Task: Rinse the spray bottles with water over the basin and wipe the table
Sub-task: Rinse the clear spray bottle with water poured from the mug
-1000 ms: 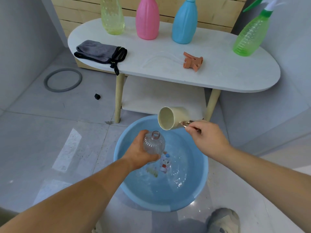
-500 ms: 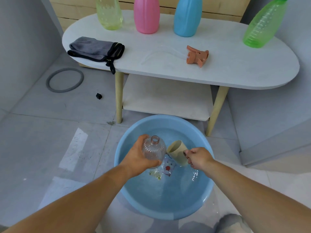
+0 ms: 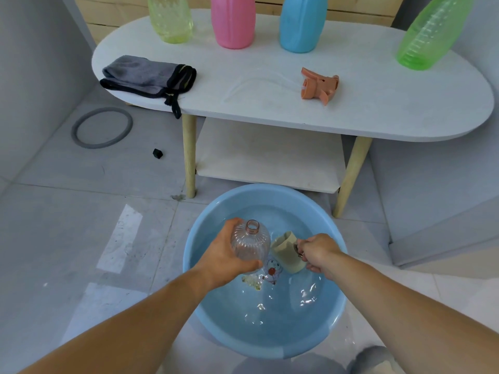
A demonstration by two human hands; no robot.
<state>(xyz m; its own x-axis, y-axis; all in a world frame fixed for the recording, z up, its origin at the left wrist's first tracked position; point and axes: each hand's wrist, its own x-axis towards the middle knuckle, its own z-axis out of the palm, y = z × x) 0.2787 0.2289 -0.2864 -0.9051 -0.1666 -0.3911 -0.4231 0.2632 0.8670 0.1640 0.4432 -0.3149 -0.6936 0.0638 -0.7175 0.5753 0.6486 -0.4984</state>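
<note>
My left hand [image 3: 225,259] grips a clear ribbed bottle [image 3: 249,245] without its cap, mouth up, over the blue basin [image 3: 332,322] of water on the floor. Beside it, my right hand [image 3: 317,252] holds a beige cup [image 3: 285,249] by its handle, low over the water, its mouth turned toward the bottle. On the white oval table [image 3: 378,103] stand a yellow-green bottle [image 3: 170,18], a pink bottle [image 3: 233,21], a blue bottle [image 3: 302,22] and a green bottle [image 3: 429,33]. An orange spray head [image 3: 318,86] with its clear tube lies on the tabletop.
A folded grey cloth [image 3: 147,76] with black trim lies at the table's left end. A lower shelf [image 3: 270,155] sits under the top. A grey ring [image 3: 102,128] and a small black piece [image 3: 157,153] lie on the tiled floor. My shoe [image 3: 375,360] is by the basin.
My right hand has lowered the cup from above the bottle's mouth down beside the bottle, close to the water. The left hand keeps holding the bottle in place.
</note>
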